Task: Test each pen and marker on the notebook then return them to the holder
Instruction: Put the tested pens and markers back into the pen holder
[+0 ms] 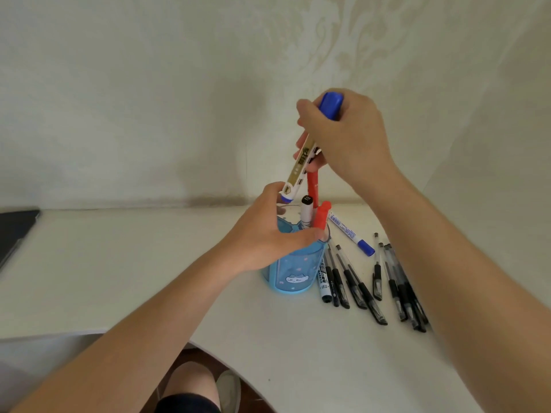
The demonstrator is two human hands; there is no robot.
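My right hand [343, 138] grips a blue-capped marker with a gold label [301, 165], held slanted above the blue pen holder [293, 271]; a red marker [313, 186] is also caught in its fingers. My left hand [268, 234] grips the holder's rim. Inside the holder stand a white marker with a black cap [306, 211] and another red marker [322, 217]. On the table to the right lie a thin blue-capped marker [351, 234], a black marker [323, 281] and several black gel pens [396, 281]. No notebook is visible.
The white table [134, 263] stands against a pale wall. A dark flat object [15, 231] lies at the far left edge. The table's curved front edge runs below, with my knee and a shoe under it.
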